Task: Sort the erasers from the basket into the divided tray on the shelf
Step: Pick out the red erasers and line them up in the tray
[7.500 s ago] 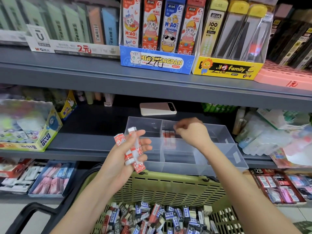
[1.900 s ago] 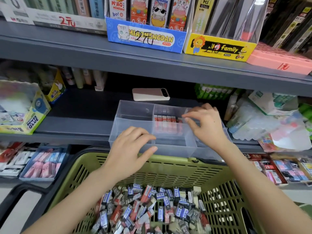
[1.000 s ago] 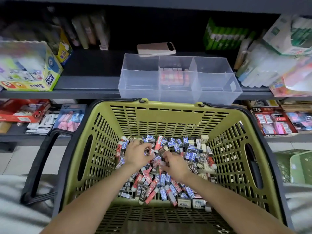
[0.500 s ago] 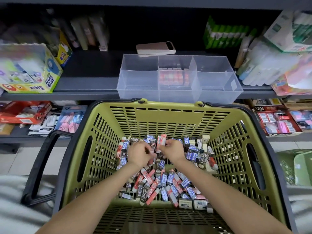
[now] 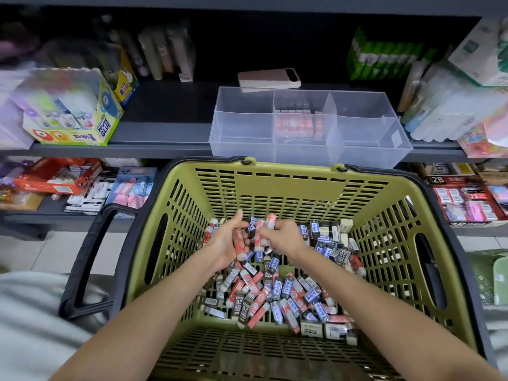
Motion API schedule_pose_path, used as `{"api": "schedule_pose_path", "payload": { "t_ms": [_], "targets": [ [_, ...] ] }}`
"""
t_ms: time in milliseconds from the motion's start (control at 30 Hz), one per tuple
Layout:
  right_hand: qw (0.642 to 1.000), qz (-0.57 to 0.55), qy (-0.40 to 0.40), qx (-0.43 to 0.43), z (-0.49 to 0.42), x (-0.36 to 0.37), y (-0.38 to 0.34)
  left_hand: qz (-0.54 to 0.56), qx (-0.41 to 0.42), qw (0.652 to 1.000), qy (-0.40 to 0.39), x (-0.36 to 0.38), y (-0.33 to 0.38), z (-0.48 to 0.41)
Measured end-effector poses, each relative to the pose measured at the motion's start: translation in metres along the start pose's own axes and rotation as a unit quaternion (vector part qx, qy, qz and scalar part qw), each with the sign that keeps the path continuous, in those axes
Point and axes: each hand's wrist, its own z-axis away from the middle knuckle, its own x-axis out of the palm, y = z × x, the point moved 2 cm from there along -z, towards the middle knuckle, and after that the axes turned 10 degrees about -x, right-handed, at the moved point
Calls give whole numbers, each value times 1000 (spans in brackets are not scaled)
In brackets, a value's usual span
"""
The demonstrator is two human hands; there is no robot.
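Note:
A green slotted basket (image 5: 275, 188) sits below the shelf and holds a heap of erasers (image 5: 286, 292) in red, blue and black sleeves. My left hand (image 5: 225, 240) is over the heap, palm turned inward, with red-sleeved erasers (image 5: 240, 247) in its curled fingers. My right hand (image 5: 280, 236) pinches a red-sleeved eraser (image 5: 259, 237) right beside the left palm. The clear divided tray (image 5: 242, 133) stands on the shelf behind the basket. Its middle compartment holds a row of red erasers (image 5: 298, 125); the left and right compartments look bare.
A phone (image 5: 269, 78) lies on the shelf behind the tray. A Power Glue box (image 5: 74, 116) stands at the left, wrapped packs (image 5: 450, 111) at the right. Boxes of erasers (image 5: 467, 202) fill the lower shelf on both sides. The basket's black handle (image 5: 88, 259) hangs at the left.
Both hands have left the tray and gone down into the basket. Within the last second they have risen off the heap and come together holding red erasers.

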Motion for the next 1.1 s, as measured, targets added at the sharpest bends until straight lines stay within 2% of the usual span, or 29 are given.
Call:
{"api": "schedule_pose_path", "payload": {
  "t_ms": [100,133,200,267,300,333,367,400,433,500,567,600,633,733,833,900,1000,1033,1100],
  "targets": [
    [992,29,-123,-26,15,4,-14,-124,-10,988,-96,7,-3,5],
    [988,16,-152,-30,19,3,-20,-147,-15,984,-100,9,-5,7],
    [976,-80,-202,-17,24,-2,-29,-135,-11,988,-80,10,-9,8],
    [962,-187,-199,11,27,-12,-29,-75,-2,996,-44,8,-7,9],
    [967,-178,-180,8,29,-14,-24,-40,-2,999,-25,7,-4,11],
    [981,-97,-164,-20,33,-17,-18,-20,-1,1000,-7,5,0,13],
    [981,47,-170,-75,37,-16,-10,-20,0,1000,8,3,5,16],
    [949,197,-204,-140,42,-11,1,-33,-1,999,12,2,10,20],
    [894,313,-251,-201,47,-4,12,-44,-2,999,7,2,15,26],
    [779,445,-332,-291,51,11,33,-43,-4,999,-25,6,23,41],
    [678,528,-364,-359,47,23,47,-16,-11,998,-66,8,28,56],
    [653,549,-364,-374,43,26,50,-2,-17,996,-83,8,29,63],
    [643,557,-364,-379,39,28,51,10,-22,995,-98,6,30,68],
    [646,547,-364,-388,34,28,49,47,-14,991,-123,-3,31,82],
    [674,516,-335,-410,38,20,49,99,-12,988,-118,-12,30,88],
    [692,499,-319,-412,40,12,51,107,-6,988,-107,-14,31,88],
    [696,493,-318,-414,45,2,53,109,-3,989,-99,-12,32,89],
    [710,476,-311,-415,47,-3,51,114,-4,989,-99,-11,31,89],
    [778,404,-261,-404,51,-12,46,120,-9,988,-97,-10,28,86]
  ]
}}
